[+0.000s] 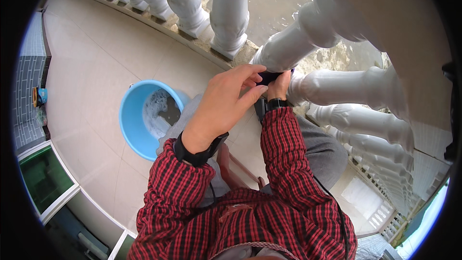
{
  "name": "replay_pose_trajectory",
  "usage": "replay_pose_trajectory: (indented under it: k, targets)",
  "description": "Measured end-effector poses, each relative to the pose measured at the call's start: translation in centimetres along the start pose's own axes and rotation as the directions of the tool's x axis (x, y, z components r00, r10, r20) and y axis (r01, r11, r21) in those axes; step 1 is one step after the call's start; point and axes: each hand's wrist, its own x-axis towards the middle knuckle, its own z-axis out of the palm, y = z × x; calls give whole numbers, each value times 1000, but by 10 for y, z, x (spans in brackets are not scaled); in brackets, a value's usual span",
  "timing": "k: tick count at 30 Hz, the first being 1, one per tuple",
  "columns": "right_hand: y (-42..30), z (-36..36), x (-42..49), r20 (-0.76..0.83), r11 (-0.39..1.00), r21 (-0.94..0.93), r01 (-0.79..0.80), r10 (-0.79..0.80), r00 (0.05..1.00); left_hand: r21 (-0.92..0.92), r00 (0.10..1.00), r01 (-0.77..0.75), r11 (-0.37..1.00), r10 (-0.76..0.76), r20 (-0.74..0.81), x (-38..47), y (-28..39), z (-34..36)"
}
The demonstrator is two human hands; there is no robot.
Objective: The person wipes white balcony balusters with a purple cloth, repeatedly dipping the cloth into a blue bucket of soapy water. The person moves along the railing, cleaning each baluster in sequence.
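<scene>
My right hand (pixel 279 86) is at the foot of a white baluster (pixel 283 48), on a dark purple cloth (pixel 267 77) that lies against the post. The fingers of that hand are mostly hidden by the post and the cloth. Just left of it, my left hand (pixel 229 99) hovers with thumb and fingers apart and curved. Its fingertips come close to the cloth, and nothing shows in its grasp. Black straps circle both wrists, and a small black device sits by the right one.
A light blue bucket (pixel 139 130) of foamy water stands on the tiled floor (pixel 97 61) beside my left leg. Beneath me is part of a reddish stool (pixel 229 166). More balusters (pixel 229 14) line the balcony edge, with a broad handrail (pixel 404 18) at upper right.
</scene>
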Motion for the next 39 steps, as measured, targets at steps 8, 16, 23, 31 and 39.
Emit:
replay_pose_trajectory:
  k: [8, 16, 23, 31, 39]
  targets:
    - [-82, 82, -80, 157, 751, -385, 536, -520, 840, -109, 1000, 14, 994, -16, -25, -6, -2, -1]
    - [19, 15, -33, -80, 961, -184, 208, -226, 971, -108, 998, 46, 993, -41, 45, -5, 5, -9]
    - [-59, -4, 49, 304, 949, -293, 113, -20, 952, -98, 998, -43, 994, 37, -57, -4, -2, -7]
    - [-65, 0, 56, 230, 974, -178, -142, 182, 956, -90, 997, -56, 994, 51, -54, 0, -1, -3]
    - [14, -17, 10, 122, 980, -51, -194, 199, 973, -80, 995, -52, 995, 45, -87, 10, -9, -5]
